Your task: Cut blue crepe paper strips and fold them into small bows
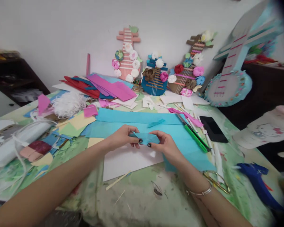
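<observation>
A small piece of blue paper (147, 137) is stretched between my two hands at the middle of the table. My left hand (125, 135) pinches its left end with thumb and fingers. The right end is pinched the same way by my right hand (167, 145), which has a bracelet at the wrist. Beneath them lie large sheets of turquoise paper (118, 117) and a white sheet (123, 162). A narrow twisted turquoise scrap (156, 123) rests just beyond my hands. Right of it lies a green utility knife (194, 134) on the turquoise paper.
A blue glue gun (260, 183), gold-handled scissors (219, 182), a phone (213, 128) and a Hello Kitty tumbler (265, 127) are at the right. White string (68, 104) and coloured paper (113, 88) lie back left. Decorated paper instruments (153, 85) stand against the wall.
</observation>
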`<state>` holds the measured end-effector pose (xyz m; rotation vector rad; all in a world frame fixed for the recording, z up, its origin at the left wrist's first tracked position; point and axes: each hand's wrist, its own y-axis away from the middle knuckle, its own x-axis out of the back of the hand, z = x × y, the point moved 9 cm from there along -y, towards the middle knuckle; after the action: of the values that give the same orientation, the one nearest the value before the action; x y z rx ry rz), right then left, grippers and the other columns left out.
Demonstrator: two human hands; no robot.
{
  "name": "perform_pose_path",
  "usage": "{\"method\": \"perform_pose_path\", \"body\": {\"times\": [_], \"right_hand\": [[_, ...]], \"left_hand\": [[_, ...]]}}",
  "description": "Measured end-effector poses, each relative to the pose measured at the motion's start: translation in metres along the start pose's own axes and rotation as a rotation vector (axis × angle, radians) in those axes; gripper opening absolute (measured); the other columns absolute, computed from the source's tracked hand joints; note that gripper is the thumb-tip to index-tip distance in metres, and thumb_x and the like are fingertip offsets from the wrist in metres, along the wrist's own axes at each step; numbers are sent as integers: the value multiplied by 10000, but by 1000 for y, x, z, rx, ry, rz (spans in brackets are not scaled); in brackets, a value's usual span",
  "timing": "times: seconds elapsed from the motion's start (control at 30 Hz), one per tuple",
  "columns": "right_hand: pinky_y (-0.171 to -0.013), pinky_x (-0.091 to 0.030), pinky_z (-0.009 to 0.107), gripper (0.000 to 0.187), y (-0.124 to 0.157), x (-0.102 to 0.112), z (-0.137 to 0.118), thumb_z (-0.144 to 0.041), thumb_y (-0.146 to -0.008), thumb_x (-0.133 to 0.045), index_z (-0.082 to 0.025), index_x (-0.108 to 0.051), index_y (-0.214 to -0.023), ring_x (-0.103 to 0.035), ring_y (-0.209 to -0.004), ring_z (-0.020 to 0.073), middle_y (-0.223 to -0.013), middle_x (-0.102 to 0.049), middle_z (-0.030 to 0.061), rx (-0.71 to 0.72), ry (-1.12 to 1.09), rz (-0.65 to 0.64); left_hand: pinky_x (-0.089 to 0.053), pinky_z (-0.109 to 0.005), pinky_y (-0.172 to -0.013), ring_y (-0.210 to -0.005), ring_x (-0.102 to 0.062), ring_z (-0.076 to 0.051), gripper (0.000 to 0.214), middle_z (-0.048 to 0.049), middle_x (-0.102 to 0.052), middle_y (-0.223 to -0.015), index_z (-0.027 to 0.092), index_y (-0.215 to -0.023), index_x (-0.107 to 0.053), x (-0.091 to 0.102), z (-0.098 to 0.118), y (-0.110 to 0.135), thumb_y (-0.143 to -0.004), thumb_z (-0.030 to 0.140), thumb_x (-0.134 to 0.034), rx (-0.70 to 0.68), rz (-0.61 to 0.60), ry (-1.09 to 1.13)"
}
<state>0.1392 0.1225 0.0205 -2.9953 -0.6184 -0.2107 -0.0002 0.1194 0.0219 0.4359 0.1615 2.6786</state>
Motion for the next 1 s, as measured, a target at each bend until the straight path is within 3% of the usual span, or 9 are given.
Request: {"method": "perform_pose_path", "body": {"times": [0.17,0.33,0.5,0.83,1.0], "right_hand": [[-548,-524,264,397,1,2,7,-391,-599,-783,-162,-621,-881,-642,-583,143,-700,-689,4,-133,-270,34],[-448,-486,204,343,-3,6,19,-382,-590,-802,-146,-620,-759,-634,-476,125,-567,-671,4,-161,-280,83],[-390,-450,196,351,-3,5,23,-366,-597,-813,-150,-644,-816,-607,-409,124,-528,-674,12,-176,-304,66],[-487,-437,197,243,-3,5,18,-232,-635,-726,-159,-718,-866,-602,-509,95,-614,-690,14,-166,-455,-14],[-549,-437,226,203,-2,4,20,-142,-620,-638,-156,-738,-797,-583,-544,102,-587,-664,15,-183,-516,-36]], "left_hand": [[-519,-243,-558,-626,-690,-176,445,-85,-734,-722,157,-834,-520,-14,-5,-12,-645,462,-782,2,4,201],[-540,-253,-561,-618,-705,-194,525,-66,-725,-676,147,-915,-522,-14,-22,-11,-618,459,-821,10,30,327],[-524,-233,-531,-590,-696,-180,485,-55,-716,-665,123,-963,-587,-11,-23,-7,-655,421,-813,-13,65,408],[-522,-253,-580,-587,-668,-151,324,-67,-724,-733,129,-926,-708,-5,-23,-4,-659,291,-794,-37,46,548],[-483,-227,-596,-563,-596,-99,245,-42,-694,-669,134,-859,-749,-6,-24,-5,-629,212,-779,-67,31,598]]}}
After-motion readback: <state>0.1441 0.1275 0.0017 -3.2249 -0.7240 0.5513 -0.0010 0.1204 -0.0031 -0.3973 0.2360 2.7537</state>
